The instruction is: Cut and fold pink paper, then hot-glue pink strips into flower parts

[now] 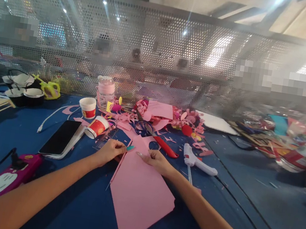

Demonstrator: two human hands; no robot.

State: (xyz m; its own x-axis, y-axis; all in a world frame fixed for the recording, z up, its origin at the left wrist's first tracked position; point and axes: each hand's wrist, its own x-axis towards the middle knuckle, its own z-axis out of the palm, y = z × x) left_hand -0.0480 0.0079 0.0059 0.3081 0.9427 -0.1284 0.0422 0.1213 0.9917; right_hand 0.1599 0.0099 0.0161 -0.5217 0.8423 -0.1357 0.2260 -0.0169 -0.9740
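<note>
A pink paper sheet lies at an angle in front of me, one corner toward my body. My left hand pinches its upper left edge, thumb on top, beside a narrow pink strip along that edge. My right hand grips the upper right edge with the thumb on top; the fingers below are hidden. Just beyond is a red-handled tool, its far end among pink scraps. To the right rests a white glue gun with a glue stick in it.
Pink paper scraps are heaped at the back. Left stand a paper cup, a tipped cup, a bottle, a phone and a purple power strip. Right are a cord and a plastic container. A perforated screen rises behind.
</note>
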